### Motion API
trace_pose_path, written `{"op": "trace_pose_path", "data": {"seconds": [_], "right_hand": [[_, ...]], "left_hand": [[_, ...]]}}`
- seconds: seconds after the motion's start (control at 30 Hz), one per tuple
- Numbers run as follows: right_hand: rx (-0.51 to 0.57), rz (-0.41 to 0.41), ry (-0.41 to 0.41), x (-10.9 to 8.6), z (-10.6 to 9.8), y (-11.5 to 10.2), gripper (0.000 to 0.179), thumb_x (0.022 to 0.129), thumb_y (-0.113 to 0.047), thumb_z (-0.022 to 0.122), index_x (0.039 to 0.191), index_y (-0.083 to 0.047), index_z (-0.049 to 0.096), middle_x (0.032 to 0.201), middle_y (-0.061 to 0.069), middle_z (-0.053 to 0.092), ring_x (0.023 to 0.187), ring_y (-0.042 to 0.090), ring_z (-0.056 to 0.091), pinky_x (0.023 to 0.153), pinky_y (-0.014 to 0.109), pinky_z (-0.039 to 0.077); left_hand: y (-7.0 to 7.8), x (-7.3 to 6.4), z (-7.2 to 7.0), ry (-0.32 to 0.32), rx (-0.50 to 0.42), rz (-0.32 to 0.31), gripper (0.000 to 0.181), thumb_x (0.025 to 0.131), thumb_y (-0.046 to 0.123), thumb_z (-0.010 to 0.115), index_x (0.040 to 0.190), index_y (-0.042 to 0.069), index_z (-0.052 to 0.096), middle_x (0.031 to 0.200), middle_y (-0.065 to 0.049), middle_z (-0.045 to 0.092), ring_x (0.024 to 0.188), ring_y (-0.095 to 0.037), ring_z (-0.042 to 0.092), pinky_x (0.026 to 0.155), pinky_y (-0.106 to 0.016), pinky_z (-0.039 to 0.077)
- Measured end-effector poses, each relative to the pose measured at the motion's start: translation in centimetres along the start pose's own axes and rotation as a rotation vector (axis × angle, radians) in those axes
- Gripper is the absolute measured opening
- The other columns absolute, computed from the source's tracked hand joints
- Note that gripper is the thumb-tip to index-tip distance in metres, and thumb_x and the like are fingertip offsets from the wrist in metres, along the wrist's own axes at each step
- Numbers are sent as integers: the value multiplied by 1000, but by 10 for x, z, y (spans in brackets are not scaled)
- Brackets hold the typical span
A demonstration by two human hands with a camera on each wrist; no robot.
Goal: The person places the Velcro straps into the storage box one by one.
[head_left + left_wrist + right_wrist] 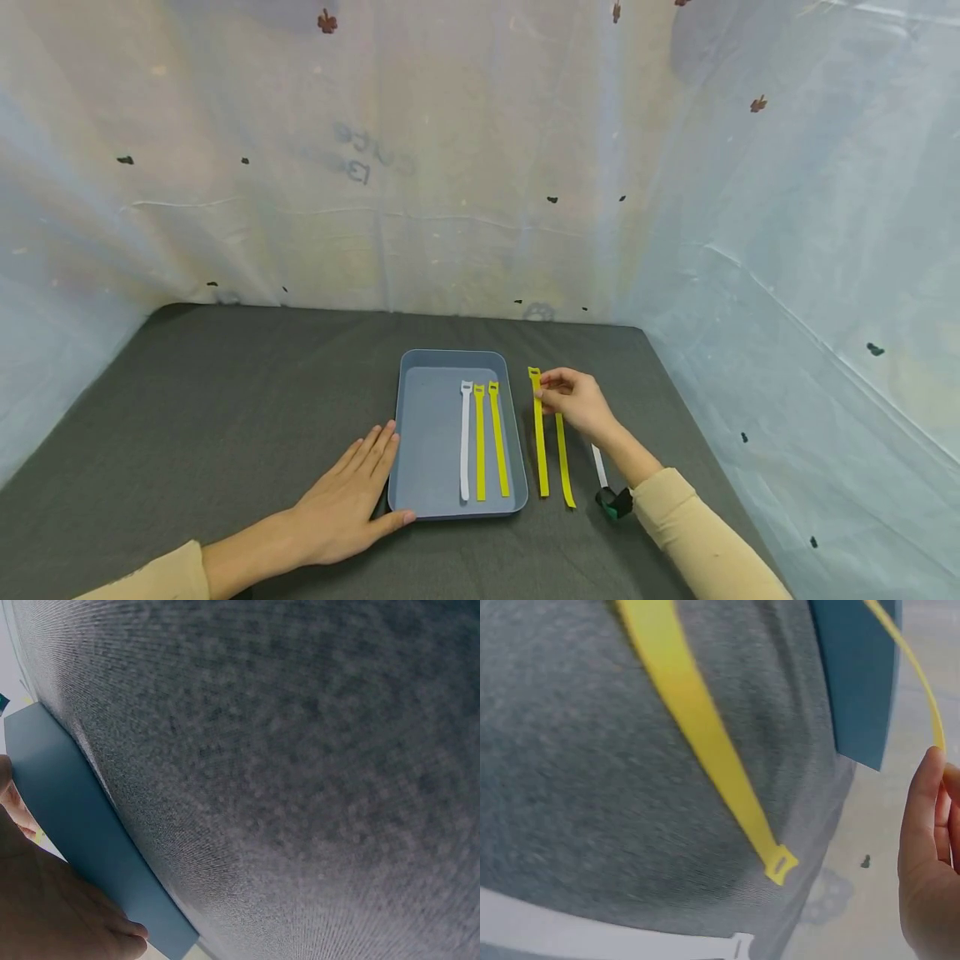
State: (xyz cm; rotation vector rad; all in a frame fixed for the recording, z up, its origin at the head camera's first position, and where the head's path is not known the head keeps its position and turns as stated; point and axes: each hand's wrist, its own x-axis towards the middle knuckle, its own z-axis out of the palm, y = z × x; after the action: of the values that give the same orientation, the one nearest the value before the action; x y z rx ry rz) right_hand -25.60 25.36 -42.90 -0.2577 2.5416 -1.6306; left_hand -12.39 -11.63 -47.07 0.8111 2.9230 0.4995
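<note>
Yellow strap [540,446] sits pinched in the right grip [580,403].

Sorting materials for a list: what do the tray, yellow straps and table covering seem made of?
Tray: probably matte plastic, given its even colour and rounded corners.
Yellow straps: thin, matte fabric or soft plastic, I can't tell which; the pinched one bends in a curve.
Table covering: most likely dull grey cloth, from its fine woven look.
</note>
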Motion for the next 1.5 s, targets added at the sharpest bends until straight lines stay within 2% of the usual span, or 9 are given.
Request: {"op": "trace_pose_path", "data": {"seconds": [0.2,0.6,0.83,0.97,1.07,1.17,1.3,1.4,1.5], "right_hand": [[26,16,9,2,-4,-13,24,99,-3,69,121,7,64,109,18,68,80,18,68,85,49,61],[56,-35,-29,6,1,-36,27,101,-7,70,124,4,64,112,17,69,90,18,71,79,30,62],[95,-44,-48,11,13,-48,27,99,-7,71,123,3,65,111,16,69,91,22,71,82,35,62],[102,-61,-50,13,22,-53,26,99,-7,72,122,2,65,111,17,69,94,28,71,80,33,62],[118,-83,-62,15,27,-55,26,99,-6,71,122,4,65,111,18,69,93,27,71,79,33,62],[131,-98,-74,17,32,-54,26,99,-4,70,122,5,64,110,19,68,92,25,71,85,43,62],[134,-98,-83,19,37,-55,25,100,-5,70,123,5,64,111,19,69,100,39,69,91,58,58],[131,-83,-93,20,41,-56,26,100,-6,70,123,3,65,111,18,69,104,45,67,92,57,58],[141,-70,-109,21,45,-58,26,100,-6,71,124,2,64,111,18,68,103,42,69,93,57,58]], "left_hand": [[0,-1,0,-6,-2,-5,103,100,71,49,163,-5,20,173,-21,5,159,-39,8,126,-56,17],[-1,-2,0,4,8,1,103,100,72,48,162,-6,21,173,-21,5,159,-39,9,126,-57,17],[0,-2,-1,5,-6,1,102,100,70,50,162,-6,21,172,-22,5,159,-40,9,126,-57,17],[0,-2,-1,2,-7,1,102,100,69,50,162,-6,21,172,-22,5,159,-40,9,126,-57,17],[1,-1,0,-1,-7,1,102,100,69,50,162,-6,21,172,-22,5,159,-40,9,126,-57,17],[1,0,0,-3,-8,2,102,100,69,50,162,-6,20,172,-22,5,159,-40,8,126,-57,17],[2,0,0,-6,-11,3,102,100,69,50,162,-6,20,172,-22,5,159,-40,9,126,-57,16],[3,0,0,-8,-14,2,102,100,69,51,162,-6,20,172,-22,5,159,-40,8,126,-57,16],[3,0,1,-9,-15,0,102,100,68,52,162,-6,20,172,-22,5,159,-40,8,126,-57,16]]}}
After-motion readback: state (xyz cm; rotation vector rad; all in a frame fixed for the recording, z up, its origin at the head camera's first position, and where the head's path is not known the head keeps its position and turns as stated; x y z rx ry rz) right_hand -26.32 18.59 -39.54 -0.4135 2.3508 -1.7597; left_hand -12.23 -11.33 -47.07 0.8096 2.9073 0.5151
